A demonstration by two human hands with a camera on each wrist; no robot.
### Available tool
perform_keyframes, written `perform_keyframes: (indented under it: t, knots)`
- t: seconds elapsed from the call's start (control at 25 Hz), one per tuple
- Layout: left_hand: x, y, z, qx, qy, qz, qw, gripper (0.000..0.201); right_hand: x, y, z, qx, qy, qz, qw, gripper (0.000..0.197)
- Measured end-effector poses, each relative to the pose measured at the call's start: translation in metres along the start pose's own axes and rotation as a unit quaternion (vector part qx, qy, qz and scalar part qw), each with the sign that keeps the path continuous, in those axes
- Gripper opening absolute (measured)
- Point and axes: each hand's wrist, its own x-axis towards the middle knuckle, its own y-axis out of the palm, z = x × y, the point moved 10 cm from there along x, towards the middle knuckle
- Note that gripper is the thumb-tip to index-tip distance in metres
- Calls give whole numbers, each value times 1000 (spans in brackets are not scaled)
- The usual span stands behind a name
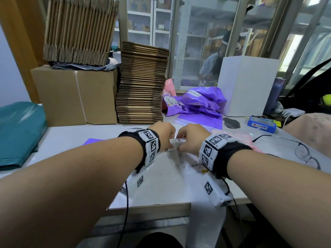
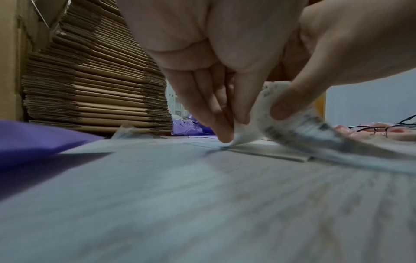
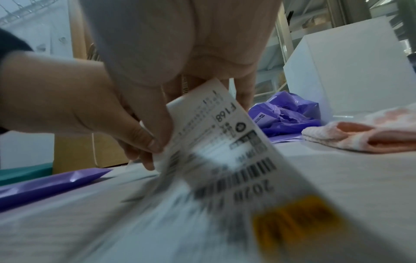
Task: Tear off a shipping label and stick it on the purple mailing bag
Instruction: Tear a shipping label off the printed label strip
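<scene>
A white shipping label (image 1: 177,141) with barcodes curls up from a long backing strip (image 1: 166,178) that lies on the table and hangs over its front edge. My left hand (image 1: 168,138) pinches the strip's far end between thumb and fingers, fingertips down at the table (image 2: 227,133). My right hand (image 1: 186,142) pinches the lifted label (image 3: 225,142), thumb on its printed face (image 2: 283,110). The two hands touch. A flat purple mailing bag (image 1: 93,141) lies just left of them, mostly hidden by my left forearm; it also shows in the wrist views (image 2: 33,140) (image 3: 51,185).
Flattened cardboard stacks (image 1: 143,83) and a brown carton (image 1: 75,97) stand at the back left, a white box (image 1: 247,85) and crumpled purple bags (image 1: 200,101) at the back. Glasses (image 1: 304,153) and pink cloth (image 1: 241,138) lie to the right, teal bags (image 1: 18,133) far left.
</scene>
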Motion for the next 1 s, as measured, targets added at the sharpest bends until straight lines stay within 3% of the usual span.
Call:
perform_keyframes:
  t: [0.16,0.36,0.52,0.76,0.88,1.0]
  knots:
    - [-1,-1,-1,-3,-2,-1,1000,26,-8,-8,-1,71,3,-35,997,22]
    - [-1,0,-2,9,-5,-9,1000,35,-5,-4,-1,15,-9,-36,999,21]
    - [-1,1,-7,33,6,1,999,12,-4,-6,2,-8,-24,-55,998,18]
    - [-3,1,-5,22,-2,-1,1000,16,-6,-1,4,14,-44,-47,998,26]
    - [-2,1,-6,39,0,3,999,18,-5,-4,-2,76,-22,-52,996,16]
    - [-2,2,-9,64,2,21,998,10,-2,-10,-2,53,-28,-63,996,11]
